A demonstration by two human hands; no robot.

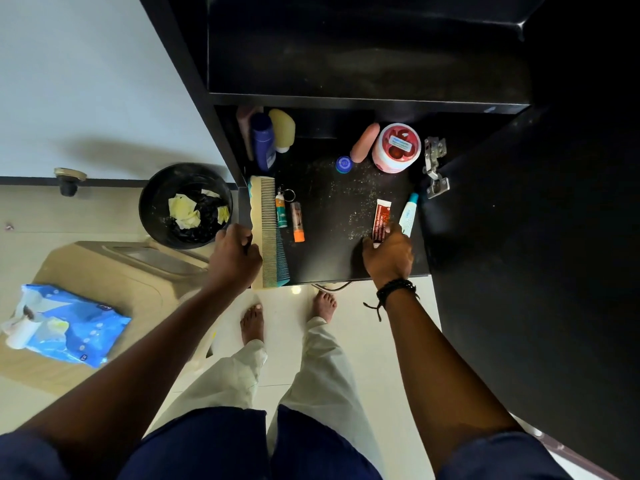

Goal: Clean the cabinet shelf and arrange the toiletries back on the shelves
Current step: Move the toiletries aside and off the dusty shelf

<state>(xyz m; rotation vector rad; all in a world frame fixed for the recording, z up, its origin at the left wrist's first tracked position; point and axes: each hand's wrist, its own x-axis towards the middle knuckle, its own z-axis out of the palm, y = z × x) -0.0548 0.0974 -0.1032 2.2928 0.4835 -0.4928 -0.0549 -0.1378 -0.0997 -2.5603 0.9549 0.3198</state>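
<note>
While the right hand pinches a red tube, the bin holds crumpled paper.

The shelf between the hands is black, flecked with pale dust; by the left hand, a cream comb over a teal comb; at the right hand, a red tube with white print; beside its fingers, a white tube capped teal; farther beyond, a pink-and-red jar.
</note>
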